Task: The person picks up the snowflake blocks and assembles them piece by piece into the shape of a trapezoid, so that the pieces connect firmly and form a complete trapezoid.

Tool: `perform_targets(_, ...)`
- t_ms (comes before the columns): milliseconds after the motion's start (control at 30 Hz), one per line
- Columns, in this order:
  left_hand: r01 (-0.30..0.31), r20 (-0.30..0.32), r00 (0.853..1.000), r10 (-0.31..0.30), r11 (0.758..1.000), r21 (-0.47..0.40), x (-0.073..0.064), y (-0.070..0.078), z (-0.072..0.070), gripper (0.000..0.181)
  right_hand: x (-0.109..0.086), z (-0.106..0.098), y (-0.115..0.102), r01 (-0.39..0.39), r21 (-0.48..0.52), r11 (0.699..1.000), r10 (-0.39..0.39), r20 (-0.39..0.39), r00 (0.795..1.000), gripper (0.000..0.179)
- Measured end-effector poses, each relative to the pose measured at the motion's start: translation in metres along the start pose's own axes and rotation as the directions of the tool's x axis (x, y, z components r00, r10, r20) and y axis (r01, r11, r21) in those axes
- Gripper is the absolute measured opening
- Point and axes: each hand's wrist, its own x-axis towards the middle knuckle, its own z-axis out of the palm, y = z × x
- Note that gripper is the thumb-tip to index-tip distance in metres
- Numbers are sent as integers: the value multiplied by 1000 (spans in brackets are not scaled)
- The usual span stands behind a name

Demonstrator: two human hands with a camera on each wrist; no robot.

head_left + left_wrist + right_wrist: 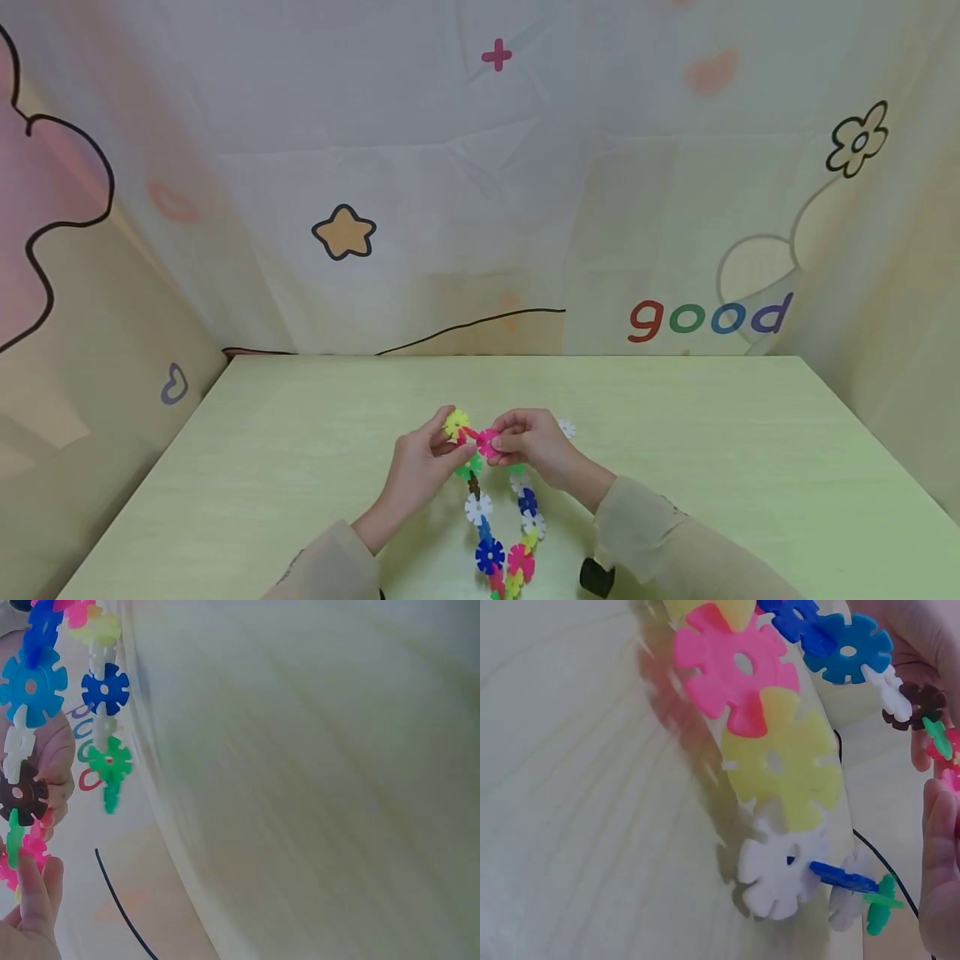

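A chain of colourful plastic snowflake discs (pixel 491 555) hangs in a loop from the hands down toward the near table edge. My left hand (pixel 423 467) grips its upper left end, by a yellow disc (pixel 456 424) and a green one. My right hand (pixel 546 447) pinches a pink disc (pixel 488 443), which touches a red piece beside the yellow disc. In the left wrist view, brown (pixel 24 793), white and blue discs run above the left fingers. The chain's other end, with a green disc (pixel 110 759), hangs free of the hands. Fingers partly hide the join.
A white snowflake disc (pixel 567 428) lies on the pale table (pixel 300 467) beyond the right hand. Below the right sleeve is a black object (pixel 597 577). A printed cloth (pixel 420 167) stands behind the table and along its sides.
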Motion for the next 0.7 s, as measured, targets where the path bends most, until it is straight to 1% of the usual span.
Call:
perform_targets(167, 7, 13, 1000, -7, 1000, 4, 1, 1, 0, 63, 1, -1, 0, 12, 18, 1000, -12, -4, 1000, 14)
perform_targets(267, 16, 39, 999, -15, 1000, -7, 3, 1, 0, 61, 0, -2, -2, 13, 8, 1000, -13, 3, 1000, 15)
perform_targets(433, 67, 112, 992, -61, 996, -55, 6, 1, -4, 57, -3, -4, -8, 13, -50, 999, -12, 19, 1000, 18)
perform_targets(533, 101, 143, 986, -88, 991, -84, 7, 2, -8, 55, -4, -6, -12, 26, -97, 995, -24, 27, 999, 19)
perform_targets(600, 115, 158, 982, -99, 989, -94, 8, 3, -10, 54, -4, -7, -14, 40, -128, 991, -36, 35, 999, 20)
perform_targets(700, 112, 176, 980, -97, 990, -81, 8, 6, -12, 51, -4, -9, -18, 64, -169, 983, -55, 57, 997, 20)
